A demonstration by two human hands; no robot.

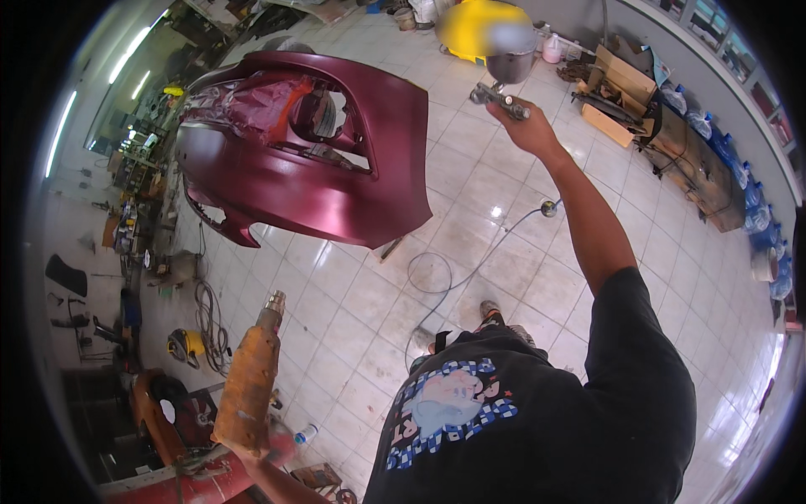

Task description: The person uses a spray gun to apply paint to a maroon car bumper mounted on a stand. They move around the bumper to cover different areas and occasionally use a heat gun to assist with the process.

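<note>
My left hand (248, 450), at the lower left, is closed around a stained orange heat gun (249, 382). Its metal nozzle points up and away; most of the fingers are hidden behind the body. Far off at the upper right, my outstretched right hand (531, 133) grips a spray gun (502, 102) with a dark paint cup (510, 69). Between the two hands, at the upper left, is a glossy maroon car bumper (336, 189). A crumpled reddish covering (252, 109) lies across its inner part. Neither tool touches the bumper.
A thin hose (487, 262) loops over the tiled floor (353, 323) near my feet. Cardboard boxes (625, 80) and blue water bottles (756, 218) line the right wall. A blurred yellow object (470, 34) stands at the back. Cluttered shelves (134, 176) and a coiled cable (210, 323) are left.
</note>
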